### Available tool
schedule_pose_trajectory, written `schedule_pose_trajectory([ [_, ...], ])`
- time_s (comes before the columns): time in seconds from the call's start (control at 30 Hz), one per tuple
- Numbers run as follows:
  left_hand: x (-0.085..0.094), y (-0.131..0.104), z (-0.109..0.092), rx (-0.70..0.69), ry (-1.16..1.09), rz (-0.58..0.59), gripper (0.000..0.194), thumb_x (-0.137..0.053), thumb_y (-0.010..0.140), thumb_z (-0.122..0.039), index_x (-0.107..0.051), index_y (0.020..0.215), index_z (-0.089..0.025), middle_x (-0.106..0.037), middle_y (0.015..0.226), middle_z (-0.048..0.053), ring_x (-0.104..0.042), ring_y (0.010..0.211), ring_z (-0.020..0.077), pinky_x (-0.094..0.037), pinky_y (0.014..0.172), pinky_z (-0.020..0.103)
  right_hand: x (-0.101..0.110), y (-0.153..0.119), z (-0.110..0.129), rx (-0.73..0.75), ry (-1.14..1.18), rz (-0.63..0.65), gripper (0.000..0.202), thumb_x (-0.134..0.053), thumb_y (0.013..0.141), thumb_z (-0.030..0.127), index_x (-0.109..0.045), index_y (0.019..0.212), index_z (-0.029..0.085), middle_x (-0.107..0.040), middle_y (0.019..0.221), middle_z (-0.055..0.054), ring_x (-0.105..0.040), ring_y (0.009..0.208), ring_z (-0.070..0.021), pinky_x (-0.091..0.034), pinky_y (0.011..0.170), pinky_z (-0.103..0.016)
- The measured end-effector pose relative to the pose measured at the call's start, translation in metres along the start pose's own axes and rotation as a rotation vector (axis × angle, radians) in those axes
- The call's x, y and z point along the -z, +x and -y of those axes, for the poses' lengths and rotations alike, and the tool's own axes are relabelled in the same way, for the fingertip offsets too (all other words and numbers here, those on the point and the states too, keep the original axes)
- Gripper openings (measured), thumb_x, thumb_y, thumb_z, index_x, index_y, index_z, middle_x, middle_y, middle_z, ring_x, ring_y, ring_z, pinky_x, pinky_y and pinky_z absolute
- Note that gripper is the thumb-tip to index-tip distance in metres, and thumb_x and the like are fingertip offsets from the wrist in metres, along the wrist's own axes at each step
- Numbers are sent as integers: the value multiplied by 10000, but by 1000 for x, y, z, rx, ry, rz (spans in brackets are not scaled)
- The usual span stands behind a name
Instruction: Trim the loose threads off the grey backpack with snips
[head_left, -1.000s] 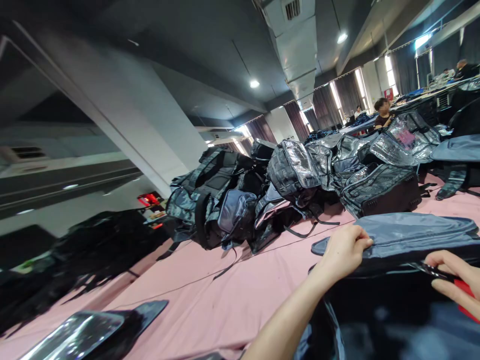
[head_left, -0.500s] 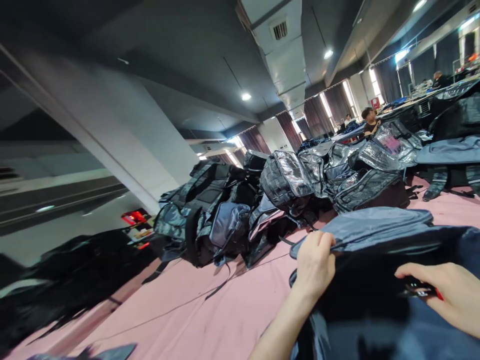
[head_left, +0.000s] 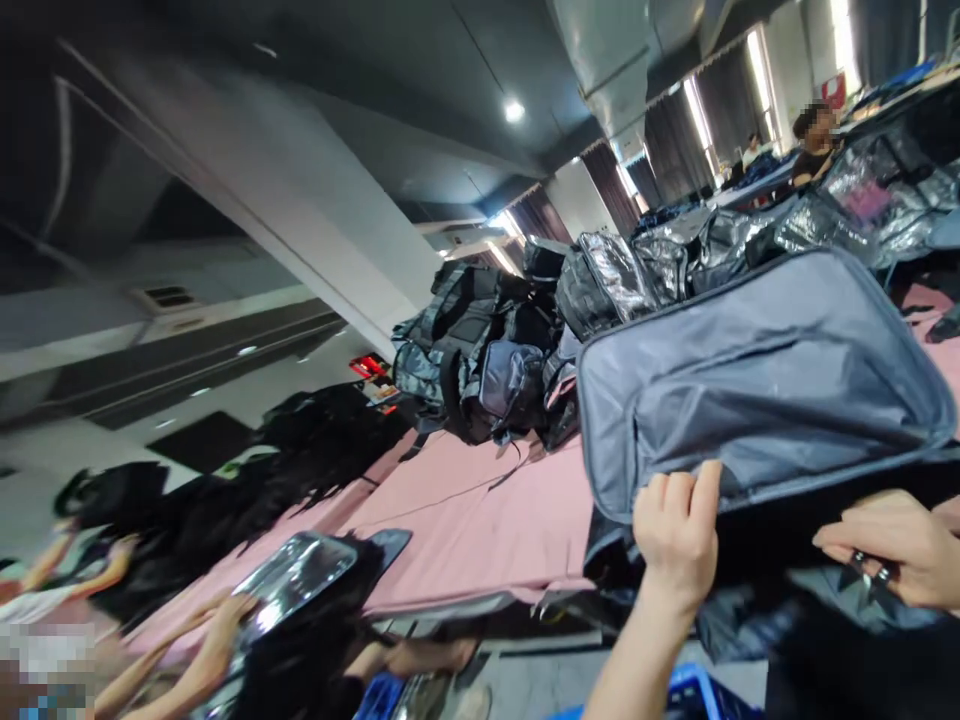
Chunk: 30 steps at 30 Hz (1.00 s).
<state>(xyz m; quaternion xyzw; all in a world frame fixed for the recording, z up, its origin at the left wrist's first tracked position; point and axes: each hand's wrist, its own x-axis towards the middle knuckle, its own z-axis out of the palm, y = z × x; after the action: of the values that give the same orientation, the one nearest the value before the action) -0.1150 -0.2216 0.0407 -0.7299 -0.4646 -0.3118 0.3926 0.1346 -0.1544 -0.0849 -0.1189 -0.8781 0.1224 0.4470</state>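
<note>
My left hand (head_left: 675,535) grips the lower edge of a grey fabric bag flap (head_left: 757,390), which is lifted upright and shows its lining. My right hand (head_left: 896,545) is closed around a small dark tool (head_left: 862,575) at the right edge, close to the flap's lower rim. The dark body of the bag (head_left: 787,610) hangs below both hands.
A pink-covered table (head_left: 465,520) stretches away, with a heap of grey and black backpacks (head_left: 487,360) and plastic-wrapped bags (head_left: 675,260) on it. At the lower left a co-worker's hands (head_left: 217,625) hold a shiny wrapped bag (head_left: 292,575). A blue crate (head_left: 697,695) sits below. Another person (head_left: 814,140) is far back.
The grey flap has been raised from nearly flat to upright. The camera has swung down and left, so the co-worker and floor have come into view. My right hand stays closed on the tool.
</note>
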Motion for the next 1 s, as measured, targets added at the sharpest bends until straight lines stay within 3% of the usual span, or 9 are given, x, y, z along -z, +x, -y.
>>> schedule_pose_trajectory([
  [0.13, -41, -103, -46, 292, -163, 226, 459, -429, 697, 97, -635, 977, -202, -607, 704, 15, -539, 669, 180, -387, 608, 282, -45, -64, 25, -497, 171, -68, 226, -522, 935, 265, -742, 986, 251, -729, 878, -28, -695, 742, -181, -570, 662, -251],
  [0.23, -46, -143, -73, 384, -179, 278, 447, -446, 711, 82, -642, 981, -216, -597, 699, 15, -525, 662, 192, -381, 606, 298, -63, -96, 46, -835, 276, -194, 269, -587, 927, 457, -780, 910, 269, -738, 866, -12, -703, 731, -194, -602, 675, -246],
  [0.43, -47, -141, -78, 413, -191, 315, 434, -459, 746, 69, -650, 1012, -216, -597, 707, 18, -522, 668, 200, -382, 612, 309, -85, -94, 63, -1163, 417, -269, 470, -642, 808, 683, -781, 862, 237, -735, 888, -57, -704, 864, -227, -593, 776, -269],
  [0.57, -32, -137, -80, 461, -329, 311, 386, -508, 796, 31, -659, 1068, -198, -650, 800, 45, -566, 734, 196, -439, 677, 304, -97, -68, 62, -1315, 474, -444, 545, -703, 726, 715, -666, 685, 172, -595, 599, -27, -561, 540, -157, -480, 472, -238],
  [0.67, -12, -143, -94, 598, -653, 251, 240, -598, 842, -69, -680, 1038, -180, -691, 870, 68, -615, 806, 187, -486, 746, 301, -101, -59, 60, -1357, 559, -532, 538, -736, 709, 690, -593, 680, 172, -527, 594, 0, -490, 535, -134, -414, 445, -234],
  [0.73, -4, -146, -107, 859, -888, 323, 96, -625, 866, -150, -712, 899, -175, -697, 802, 60, -624, 767, 172, -491, 722, 285, -102, -59, 61, -1359, 594, -552, 532, -741, 712, 678, -568, 692, 176, -508, 615, 8, -469, 549, -125, -400, 456, -231],
  [0.83, -8, -142, -122, 1488, -1207, 441, 175, -710, 830, -324, -739, 827, -151, -702, 735, 60, -601, 636, 140, -472, 620, 255, -103, -64, 64, -1380, 636, -562, 527, -756, 713, 650, -523, 667, 179, -452, 605, 27, -403, 536, -101, -360, 455, -221],
  [0.9, -19, -132, -126, 1859, -1392, 358, 353, -796, 727, -451, -730, 792, -110, -704, 723, 77, -556, 545, 105, -439, 550, 229, -102, -65, 66, -1399, 671, -590, 528, -782, 695, 626, -508, 646, 177, -437, 607, 30, -384, 544, -93, -353, 470, -215],
  [1.0, -33, -114, -127, 2203, -1524, 186, 500, -896, 541, -520, -658, 631, -89, -676, 637, 75, -486, 457, 61, -373, 475, 192, -96, -62, 66, -1407, 639, -590, 527, -768, 675, 664, -566, 672, 177, -518, 641, 5, -468, 584, -119, -423, 528, -230],
])
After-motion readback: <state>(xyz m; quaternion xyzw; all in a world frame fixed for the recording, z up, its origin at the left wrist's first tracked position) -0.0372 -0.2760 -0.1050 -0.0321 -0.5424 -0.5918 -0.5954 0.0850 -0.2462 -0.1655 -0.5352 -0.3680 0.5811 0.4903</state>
